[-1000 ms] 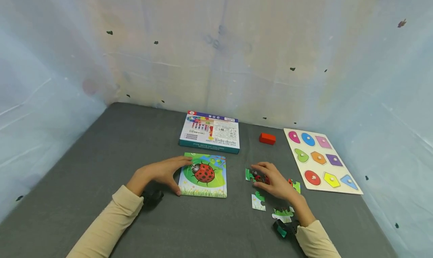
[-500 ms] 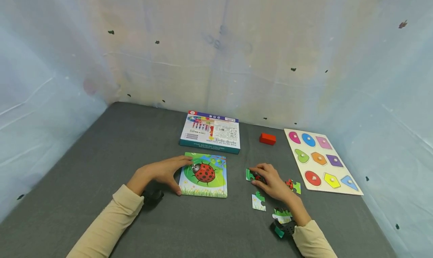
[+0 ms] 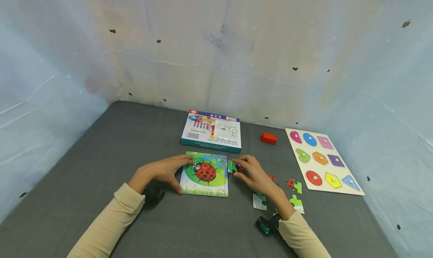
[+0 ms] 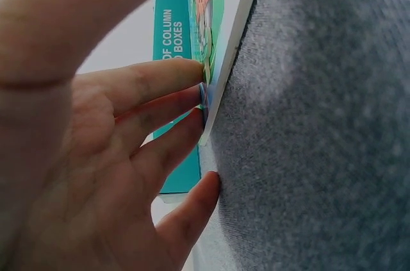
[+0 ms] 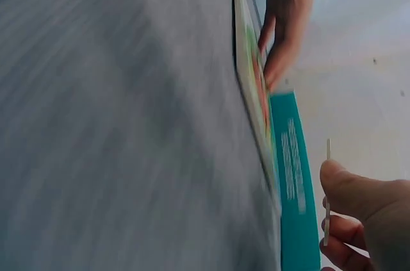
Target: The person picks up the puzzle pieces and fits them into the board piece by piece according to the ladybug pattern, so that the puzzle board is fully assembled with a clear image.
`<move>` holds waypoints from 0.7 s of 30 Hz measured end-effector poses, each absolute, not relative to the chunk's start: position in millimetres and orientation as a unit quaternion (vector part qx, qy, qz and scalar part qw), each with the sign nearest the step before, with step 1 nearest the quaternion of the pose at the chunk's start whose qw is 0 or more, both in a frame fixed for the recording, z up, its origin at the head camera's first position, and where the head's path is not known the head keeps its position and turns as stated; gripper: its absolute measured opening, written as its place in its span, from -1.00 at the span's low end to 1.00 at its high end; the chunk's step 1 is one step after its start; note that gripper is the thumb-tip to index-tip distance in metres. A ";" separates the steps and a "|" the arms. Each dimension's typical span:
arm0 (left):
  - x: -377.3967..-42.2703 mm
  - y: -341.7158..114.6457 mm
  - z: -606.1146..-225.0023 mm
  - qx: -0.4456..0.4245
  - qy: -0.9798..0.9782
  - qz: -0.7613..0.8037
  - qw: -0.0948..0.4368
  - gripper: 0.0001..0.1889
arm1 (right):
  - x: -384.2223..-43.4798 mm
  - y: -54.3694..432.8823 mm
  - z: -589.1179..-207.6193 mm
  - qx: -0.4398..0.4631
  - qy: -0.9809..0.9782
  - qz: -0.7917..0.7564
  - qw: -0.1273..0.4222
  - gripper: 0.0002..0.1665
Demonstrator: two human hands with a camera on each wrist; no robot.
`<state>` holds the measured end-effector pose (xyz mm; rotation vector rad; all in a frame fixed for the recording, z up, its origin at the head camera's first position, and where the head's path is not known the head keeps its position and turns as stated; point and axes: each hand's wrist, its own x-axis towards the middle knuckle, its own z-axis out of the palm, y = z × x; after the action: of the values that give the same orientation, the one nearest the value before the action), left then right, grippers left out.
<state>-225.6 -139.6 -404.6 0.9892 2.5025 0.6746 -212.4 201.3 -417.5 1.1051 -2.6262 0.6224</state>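
Observation:
A square ladybug puzzle board (image 3: pixel 205 175) lies flat on the grey table. My left hand (image 3: pixel 165 173) rests at its left side, thumb by the near corner and fingertips by the far one. In the left wrist view, fairly straight fingers (image 4: pixel 160 79) touch the board's edge (image 4: pixel 232 53). My right hand (image 3: pixel 255 177) pinches a green jigsaw piece (image 3: pixel 232 167), part of it hidden under the fingers, just right of the board. The right wrist view shows that piece edge-on (image 5: pixel 327 223) between thumb and fingers, raised off the table.
Loose jigsaw pieces lie around my right forearm: a white-and-green one (image 3: pixel 259 202), a red-and-green one (image 3: pixel 295 185) and a green one (image 3: pixel 296 204) among several. Behind are a boxed set (image 3: pixel 211 132), a red block (image 3: pixel 268 138) and a shape-peg board (image 3: pixel 324 162).
My right hand has pinched the green piece and carried it left and slightly away from me, up to the board's right side. The left hand stays at the board.

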 end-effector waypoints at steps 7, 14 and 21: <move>-225.8 -140.5 -404.8 0.353 0.886 0.240 0.183 0.05 | -214.3 156.5 -414.4 0.410 -0.881 0.215 0.101 -0.44; -225.4 -140.3 -404.6 0.355 0.886 0.236 0.184 0.05 | -217.2 118.9 -419.1 0.436 -0.875 0.198 0.074 -0.48; -226.4 -139.0 -406.9 0.355 0.886 0.250 0.164 0.05 | -222.9 96.5 -429.0 0.451 -0.867 0.199 0.070 -0.50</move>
<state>-226.4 -139.0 -406.9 1.0112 2.5247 0.7112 -222.9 96.5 -429.0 1.3558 -2.6102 0.5987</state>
